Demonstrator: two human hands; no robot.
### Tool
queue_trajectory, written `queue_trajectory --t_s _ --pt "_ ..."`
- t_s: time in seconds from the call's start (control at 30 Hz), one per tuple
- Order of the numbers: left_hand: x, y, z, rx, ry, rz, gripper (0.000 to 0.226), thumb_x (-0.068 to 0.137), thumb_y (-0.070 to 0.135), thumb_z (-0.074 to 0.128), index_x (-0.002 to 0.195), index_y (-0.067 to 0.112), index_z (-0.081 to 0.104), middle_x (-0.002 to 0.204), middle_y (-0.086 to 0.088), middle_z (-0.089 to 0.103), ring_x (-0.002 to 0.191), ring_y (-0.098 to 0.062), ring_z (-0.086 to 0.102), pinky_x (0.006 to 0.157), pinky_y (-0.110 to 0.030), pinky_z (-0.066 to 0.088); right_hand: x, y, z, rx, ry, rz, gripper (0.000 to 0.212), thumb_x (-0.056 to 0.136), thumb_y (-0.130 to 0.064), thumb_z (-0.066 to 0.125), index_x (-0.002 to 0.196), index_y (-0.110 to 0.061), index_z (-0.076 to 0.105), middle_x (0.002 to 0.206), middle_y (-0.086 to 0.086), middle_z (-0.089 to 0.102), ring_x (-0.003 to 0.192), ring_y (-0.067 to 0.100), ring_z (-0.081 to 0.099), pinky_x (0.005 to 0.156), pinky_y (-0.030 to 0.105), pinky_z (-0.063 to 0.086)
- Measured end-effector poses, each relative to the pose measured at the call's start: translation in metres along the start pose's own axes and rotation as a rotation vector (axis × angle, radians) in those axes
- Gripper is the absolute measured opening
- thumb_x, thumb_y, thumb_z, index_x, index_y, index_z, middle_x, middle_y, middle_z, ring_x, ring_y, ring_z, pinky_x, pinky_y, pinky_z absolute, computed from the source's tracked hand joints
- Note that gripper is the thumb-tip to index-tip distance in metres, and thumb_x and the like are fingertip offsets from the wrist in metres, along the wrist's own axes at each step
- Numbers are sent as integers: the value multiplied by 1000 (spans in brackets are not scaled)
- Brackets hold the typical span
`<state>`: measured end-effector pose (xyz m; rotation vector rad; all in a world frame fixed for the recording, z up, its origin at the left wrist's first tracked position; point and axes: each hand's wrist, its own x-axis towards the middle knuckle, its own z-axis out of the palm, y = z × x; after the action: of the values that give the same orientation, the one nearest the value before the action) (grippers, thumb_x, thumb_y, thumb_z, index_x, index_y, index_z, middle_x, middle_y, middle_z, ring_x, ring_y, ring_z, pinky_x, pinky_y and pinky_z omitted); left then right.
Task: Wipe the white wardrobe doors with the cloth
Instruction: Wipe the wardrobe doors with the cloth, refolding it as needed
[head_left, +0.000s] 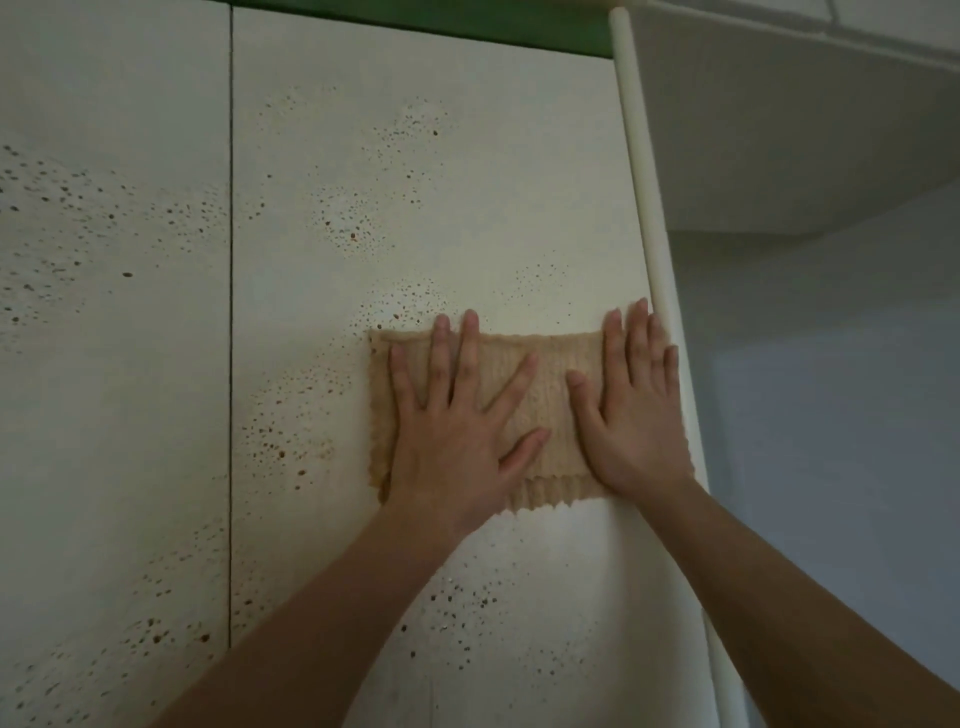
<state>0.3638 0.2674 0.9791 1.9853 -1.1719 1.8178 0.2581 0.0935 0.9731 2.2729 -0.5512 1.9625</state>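
Beige ribbed cloth (530, 400) lies flat on the speckled white wardrobe door (415, 208), long axis horizontal, under the spread left hand (457, 415) and right hand (634, 410); stains lie leftward.

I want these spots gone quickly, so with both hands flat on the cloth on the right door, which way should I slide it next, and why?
Probably slide the cloth left. The left hand and right hand press it flat near the door's right edge, and a dense patch of brown spots lies just left of it.
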Motion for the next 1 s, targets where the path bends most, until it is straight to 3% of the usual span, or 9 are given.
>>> queue_trajectory --t_s 0.3,0.53,1.0 --pt "80 -13 -4 39 77 -45 72 94 77 13 159 45 4 169 -15 -13 156 -35 -14 120 -68 -1 98 9 -13 -93 47 -99 78 102 -63 5 164 -19 -13 170 4 -26 156 14 -28 127 34 -17" --pt "153 -40 -27 71 46 -100 72 90 78 -5 150 46 -31 162 -5 -37 149 -25 -36 120 -62 -13 173 -2 -28 -28 55 -141 71 106 -60 11 164 -28 -13 170 7 -26 157 17 -26 127 34 -16" --pt "267 -100 -58 70 58 -120 75 89 83 7 156 51 -6 167 3 -26 153 -15 -27 123 -57 -12 303 -31 -44 -39 63 -170 76 104 -62 12 166 -21 -4 171 15 -18 159 24 -18 129 41 -11"
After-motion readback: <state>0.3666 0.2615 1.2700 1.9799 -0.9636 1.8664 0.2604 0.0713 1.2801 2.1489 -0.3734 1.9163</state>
